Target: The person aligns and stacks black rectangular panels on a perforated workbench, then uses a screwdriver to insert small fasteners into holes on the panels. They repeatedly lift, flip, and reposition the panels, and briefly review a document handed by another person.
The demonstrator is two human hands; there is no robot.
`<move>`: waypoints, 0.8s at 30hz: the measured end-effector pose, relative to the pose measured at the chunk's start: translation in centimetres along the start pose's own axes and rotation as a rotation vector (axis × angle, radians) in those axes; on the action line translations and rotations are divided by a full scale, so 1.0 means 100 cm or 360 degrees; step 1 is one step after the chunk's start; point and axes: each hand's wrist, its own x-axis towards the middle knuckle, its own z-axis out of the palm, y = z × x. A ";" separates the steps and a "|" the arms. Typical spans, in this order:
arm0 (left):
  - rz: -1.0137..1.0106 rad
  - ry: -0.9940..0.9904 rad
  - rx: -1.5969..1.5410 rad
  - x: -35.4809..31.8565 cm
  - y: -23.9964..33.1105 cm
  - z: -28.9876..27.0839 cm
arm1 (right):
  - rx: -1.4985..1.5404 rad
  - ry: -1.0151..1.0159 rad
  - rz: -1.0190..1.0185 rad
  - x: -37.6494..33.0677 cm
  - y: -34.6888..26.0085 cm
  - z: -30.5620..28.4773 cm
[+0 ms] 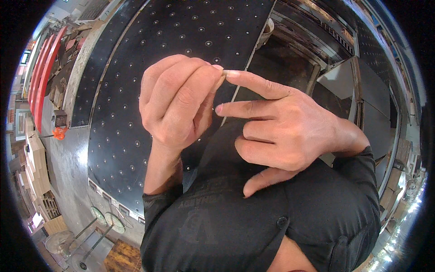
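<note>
My left hand (179, 97) is raised in front of my chest, its fingers curled into a pinch. What the pinch holds, if anything, is too small to make out. My right hand (290, 122) meets it from the right. The tip of its outstretched index finger touches the left fingertips. Its middle finger points left too, the other two are bent, and the thumb hangs apart below. Behind both hands lies a black table (181, 36) dotted with rows of small round metal studs.
Beyond the table's right edge is a dark recess with a metal frame, and a bucket (267, 28) at its far end. Grey panels (369, 84) stand to the right. Red beams (45, 77), stacked boards (38, 158) and round-based stands (114, 222) are on the left.
</note>
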 end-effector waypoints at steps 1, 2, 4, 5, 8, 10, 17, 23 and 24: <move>0.0008 0.0004 0.0005 0.000 0.000 0.000 | 0.0056 0.0012 -0.0002 0.000 0.000 -0.001; 0.0014 0.0014 0.0003 0.000 0.000 0.000 | 0.0112 0.0024 -0.0004 -0.001 0.000 -0.002; 0.0032 0.0024 0.0007 -0.001 -0.001 0.001 | 0.0178 0.0031 -0.0005 -0.001 0.000 -0.004; 0.0036 0.0030 -0.0002 -0.001 -0.001 0.001 | 0.0204 0.0037 -0.0007 -0.001 0.000 -0.005; 0.0049 0.0020 0.0013 -0.001 -0.001 0.000 | 0.0219 0.0054 -0.0019 -0.001 0.000 -0.004; 0.0055 0.0016 0.0023 -0.001 -0.002 0.001 | 0.0207 0.0043 -0.0014 -0.001 0.000 -0.004; 0.0070 0.0038 0.0034 -0.002 -0.001 0.004 | 0.0168 0.0034 -0.0001 0.000 -0.001 -0.004; 0.0055 0.0075 0.0072 -0.005 0.000 0.009 | 0.0051 0.0007 0.0016 0.001 -0.001 -0.002; 0.0055 0.0085 0.0085 -0.005 0.000 0.009 | 0.0032 0.0022 0.0022 0.001 -0.001 0.000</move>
